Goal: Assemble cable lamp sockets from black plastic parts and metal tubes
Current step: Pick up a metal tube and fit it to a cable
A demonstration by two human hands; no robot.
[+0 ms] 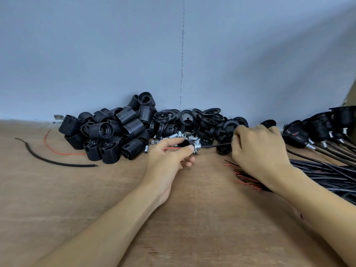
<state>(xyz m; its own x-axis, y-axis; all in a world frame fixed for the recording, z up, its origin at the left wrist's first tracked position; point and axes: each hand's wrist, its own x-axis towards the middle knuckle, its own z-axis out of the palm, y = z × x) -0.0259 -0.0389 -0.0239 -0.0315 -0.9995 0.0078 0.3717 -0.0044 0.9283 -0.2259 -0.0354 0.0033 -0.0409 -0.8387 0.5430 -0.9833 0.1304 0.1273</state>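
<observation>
My left hand point(169, 158) pinches a small black plastic cap point(186, 144) with a metal tube point(197, 147) at its right end; red wire tips point(171, 148) stick out of the cap to the left. A thin black cable point(217, 145) runs from the tube to my right hand point(260, 147), which grips it with curled fingers. Both hands hover just in front of a heap of small metal tubes point(179, 136). Behind lie black threaded socket bodies point(115, 133) and black rings and caps point(204, 120).
A bundle of black cables point(327, 176) with red and black stripped ends lies at the right. Finished sockets on cables point(317, 130) are stacked at far right. A loose black cable piece point(57, 161) and a red wire point(57, 151) lie at the left. A grey wall stands behind the wooden table point(96, 189).
</observation>
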